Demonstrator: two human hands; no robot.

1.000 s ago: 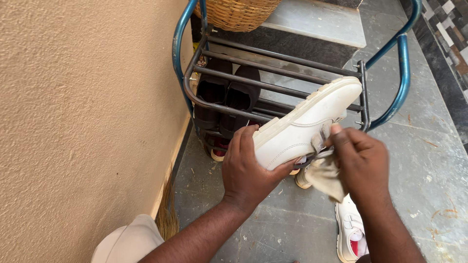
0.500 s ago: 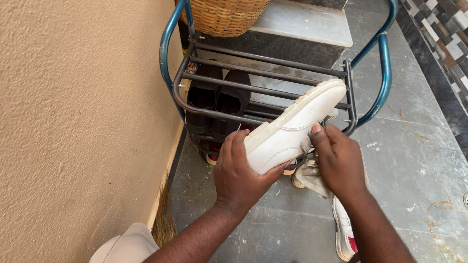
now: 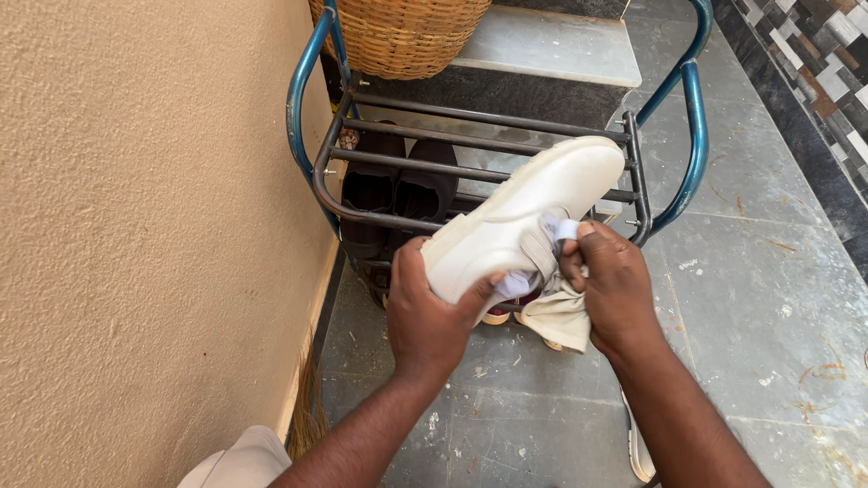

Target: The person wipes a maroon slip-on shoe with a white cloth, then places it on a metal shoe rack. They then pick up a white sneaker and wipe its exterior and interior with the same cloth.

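Left hand (image 3: 425,316) gripping heel end of white leather strap shoe (image 3: 520,221), held in air by front rail of dark metal shoe rack w/ blue side tubes (image 3: 312,86). Right hand (image 3: 610,289) clenched round beige cloth (image 3: 561,316), pressed vs. shoe strap.

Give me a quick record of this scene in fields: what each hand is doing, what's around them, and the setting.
left hand: grips the white shoe at one end
right hand: presses a beige cloth against the shoe's side
shoe rack: metal bars, blue frame, dark shoes inside
basket: woven, on top of the rack
floor: grey stone slabs
wall: tan, textured, on the left
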